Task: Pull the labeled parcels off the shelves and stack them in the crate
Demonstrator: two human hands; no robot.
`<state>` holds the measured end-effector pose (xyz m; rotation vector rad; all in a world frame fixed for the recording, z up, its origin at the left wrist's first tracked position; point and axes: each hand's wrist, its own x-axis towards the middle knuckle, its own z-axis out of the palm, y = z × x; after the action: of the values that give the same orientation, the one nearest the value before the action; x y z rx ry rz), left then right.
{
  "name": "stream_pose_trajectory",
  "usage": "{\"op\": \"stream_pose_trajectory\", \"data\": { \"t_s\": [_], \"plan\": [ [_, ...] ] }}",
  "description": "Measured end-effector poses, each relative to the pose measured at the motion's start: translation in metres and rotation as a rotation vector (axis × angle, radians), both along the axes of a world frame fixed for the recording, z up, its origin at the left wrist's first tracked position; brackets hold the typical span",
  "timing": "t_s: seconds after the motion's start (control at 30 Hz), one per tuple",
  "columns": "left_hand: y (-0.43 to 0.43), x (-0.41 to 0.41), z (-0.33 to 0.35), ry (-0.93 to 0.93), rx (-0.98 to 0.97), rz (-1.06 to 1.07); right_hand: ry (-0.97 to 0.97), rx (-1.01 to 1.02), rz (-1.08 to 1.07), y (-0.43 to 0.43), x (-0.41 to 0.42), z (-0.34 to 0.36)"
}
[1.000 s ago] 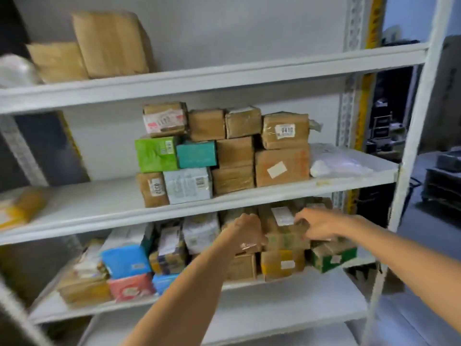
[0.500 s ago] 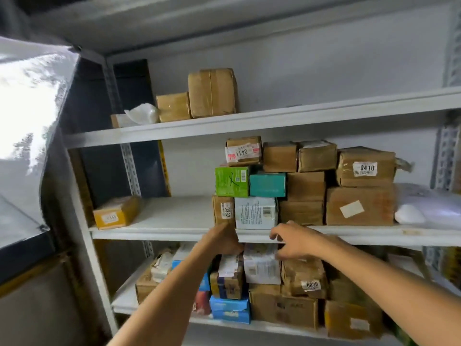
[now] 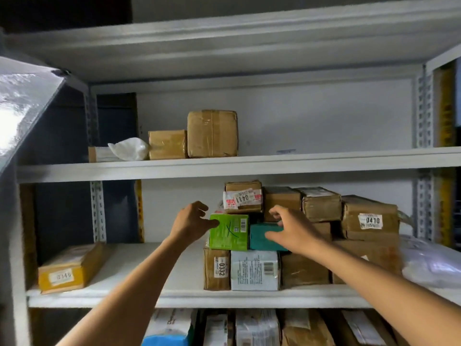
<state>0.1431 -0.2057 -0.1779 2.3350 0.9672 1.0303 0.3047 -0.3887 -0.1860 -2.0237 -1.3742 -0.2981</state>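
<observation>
A pile of parcels stands on the middle shelf (image 3: 139, 295). On top of it sits a brown parcel labeled 0411 (image 3: 243, 197). Below that are a green box (image 3: 229, 232) and a teal box (image 3: 262, 237). My left hand (image 3: 192, 222) is spread at the green box's left side, thumb touching its front. My right hand (image 3: 291, 228) reaches in over the teal box, fingers spread and touching it, just below the 0411 parcel. Neither hand holds anything. Parcels 0332 (image 3: 217, 269) and 0410 (image 3: 369, 218) are in the same pile. No crate is in view.
A yellow parcel 0346 (image 3: 67, 269) lies alone at the left of the middle shelf. The upper shelf (image 3: 299, 162) carries brown boxes (image 3: 212, 133) and a white bag (image 3: 129, 148). More parcels (image 3: 257, 328) fill the shelf below. A clear plastic bag (image 3: 429, 263) lies right.
Both hands rose from the lower shelf's parcels to the middle shelf pile, and now sit at the green and teal boxes. The view tilted upward and moved left.
</observation>
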Motion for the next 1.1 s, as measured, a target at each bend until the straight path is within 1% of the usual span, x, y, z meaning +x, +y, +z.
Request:
{"op": "stream_pose_trajectory", "data": {
  "t_s": [0.13,0.27,0.4,0.5,0.7,0.9,0.97,1.1],
  "plan": [
    [0.028,0.021,0.001,-0.077,-0.057,-0.192,-0.002,0.116,-0.064,0.027,-0.004,0.01],
    [0.05,0.038,0.008,-0.121,-0.068,-0.289,0.055,0.199,-0.09,0.054,-0.005,0.015],
    [0.059,0.047,0.008,-0.122,-0.073,-0.408,0.193,0.254,-0.074,0.085,0.001,0.015],
    [0.063,0.051,0.007,-0.162,-0.107,-0.497,0.306,0.301,-0.076,0.096,0.005,0.015],
    [0.056,0.053,0.009,-0.329,-0.31,-0.557,0.557,0.309,-0.004,0.095,0.01,0.026],
    [0.045,0.05,0.0,-0.451,-0.415,-0.597,0.718,0.38,0.081,0.083,0.004,0.029],
    [0.041,0.05,-0.002,-0.48,-0.428,-0.604,0.753,0.403,0.095,0.077,0.003,0.027],
    [0.035,0.049,-0.006,-0.513,-0.438,-0.594,0.759,0.43,0.109,0.068,0.003,0.024]
  ]
}}
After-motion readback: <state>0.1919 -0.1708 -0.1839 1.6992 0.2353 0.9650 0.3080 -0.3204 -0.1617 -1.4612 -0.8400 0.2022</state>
